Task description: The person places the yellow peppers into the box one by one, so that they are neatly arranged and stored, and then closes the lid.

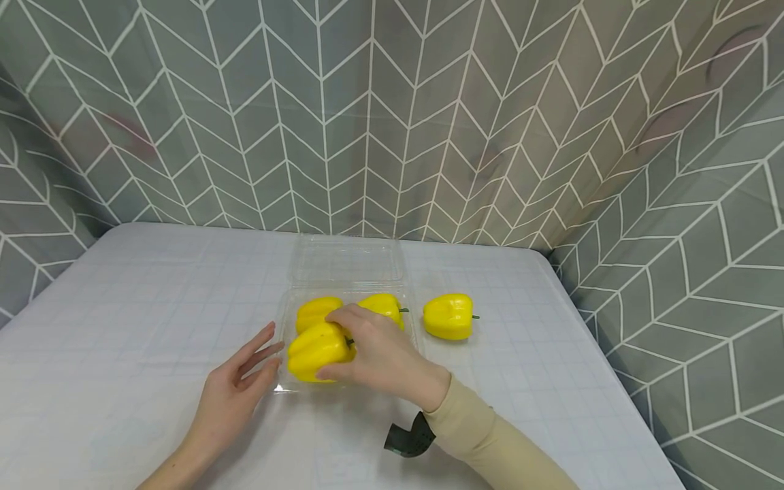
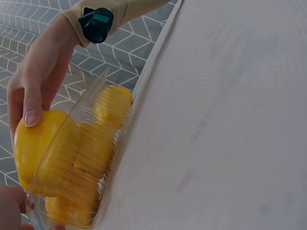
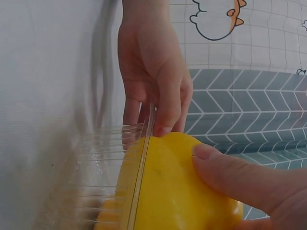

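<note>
I see my right hand (image 1: pixel 380 354) gripping a glossy yellow pepper (image 1: pixel 315 350) at the clear clamshell tray (image 1: pixel 283 340); my left hand (image 1: pixel 235 388), fingers straight, touches the tray's edge.

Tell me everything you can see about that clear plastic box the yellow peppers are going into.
The clear plastic box is a thin, ribbed, see-through clamshell lying open on the white table, its hinged lid laid flat behind the tray. Two yellow peppers sit at the tray's back, and a third pepper is at its front edge, gripped by the right hand. The left hand rests straight fingers against the tray's left front wall. A fourth pepper lies on the table outside, to the right, apart from the box.
</note>
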Available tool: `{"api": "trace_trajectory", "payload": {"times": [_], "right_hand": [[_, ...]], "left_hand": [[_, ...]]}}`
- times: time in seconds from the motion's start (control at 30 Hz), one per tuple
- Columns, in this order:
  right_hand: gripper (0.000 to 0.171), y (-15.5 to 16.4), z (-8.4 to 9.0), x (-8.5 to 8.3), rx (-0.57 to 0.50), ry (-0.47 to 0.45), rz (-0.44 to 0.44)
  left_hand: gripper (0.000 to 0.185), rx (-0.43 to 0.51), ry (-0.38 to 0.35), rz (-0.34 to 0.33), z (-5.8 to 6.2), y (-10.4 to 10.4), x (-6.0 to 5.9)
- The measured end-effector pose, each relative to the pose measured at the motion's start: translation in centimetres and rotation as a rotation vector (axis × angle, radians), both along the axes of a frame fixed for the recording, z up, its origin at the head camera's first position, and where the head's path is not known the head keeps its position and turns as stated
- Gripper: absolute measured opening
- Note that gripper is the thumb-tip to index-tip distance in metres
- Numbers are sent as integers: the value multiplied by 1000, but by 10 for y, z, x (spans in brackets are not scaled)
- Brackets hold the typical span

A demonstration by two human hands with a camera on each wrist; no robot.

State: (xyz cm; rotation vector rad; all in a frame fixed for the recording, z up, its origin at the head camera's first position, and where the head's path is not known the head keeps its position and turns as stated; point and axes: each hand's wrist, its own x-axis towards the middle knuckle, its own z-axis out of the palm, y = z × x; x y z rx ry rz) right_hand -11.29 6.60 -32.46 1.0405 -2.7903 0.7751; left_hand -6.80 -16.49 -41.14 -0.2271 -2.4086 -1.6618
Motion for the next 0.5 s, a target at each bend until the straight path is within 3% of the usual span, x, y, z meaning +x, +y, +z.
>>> {"api": "trace_trajectory", "payload": {"times": [0.5], "right_hand": [[64, 13, 5, -4, 67, -79, 60]], "left_hand": [[53, 11, -3, -6, -1, -1, 0]]}}
